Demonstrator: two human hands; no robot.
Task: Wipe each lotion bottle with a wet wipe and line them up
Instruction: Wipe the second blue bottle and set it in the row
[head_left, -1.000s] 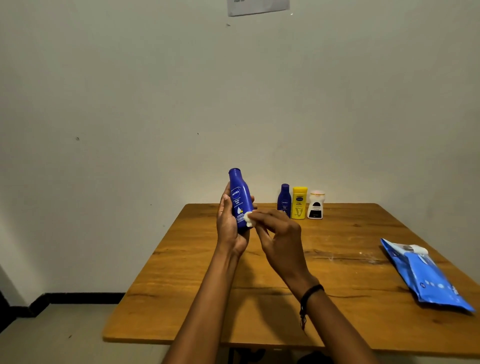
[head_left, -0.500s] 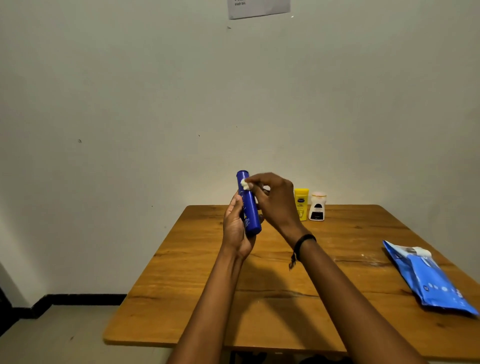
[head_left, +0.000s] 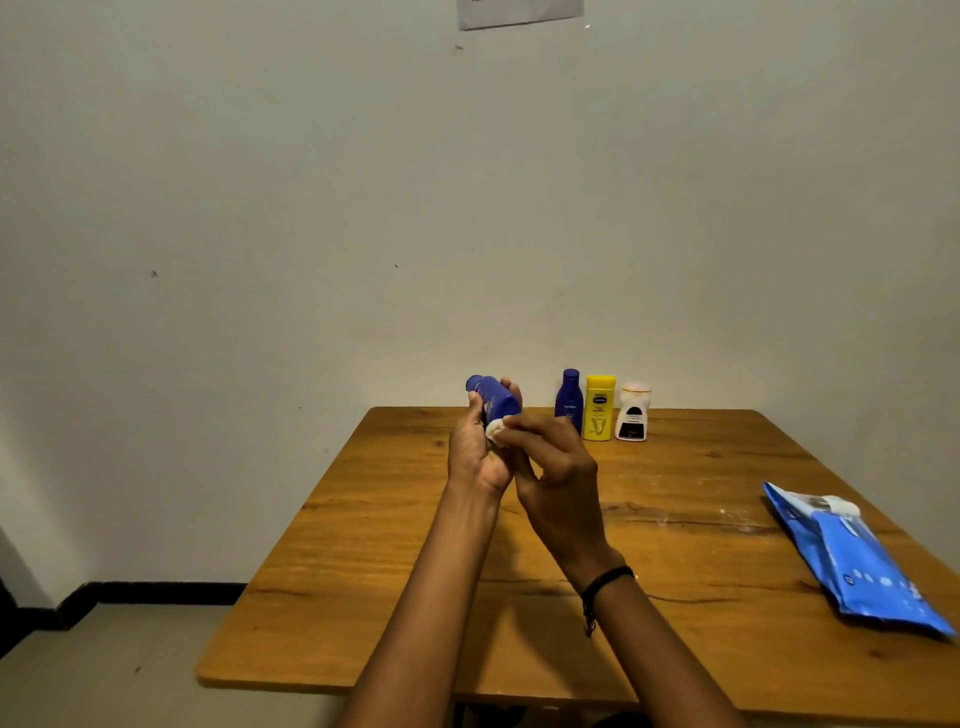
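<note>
While the left hand (head_left: 475, 447) is gripping a tilted blue lotion bottle (head_left: 492, 399) above the wooden table (head_left: 395, 545), the right hand (head_left: 553, 467) is pinching a small white wipe (head_left: 495, 431) against it. Three bottles (head_left: 600, 408) are standing in a row near the wall; a blue wipe pack (head_left: 852, 561) is lying at right.

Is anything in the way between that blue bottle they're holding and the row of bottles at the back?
Nothing visible. The held blue bottle in the left hand has only bare table between it and the small blue bottle ending the row.
</note>
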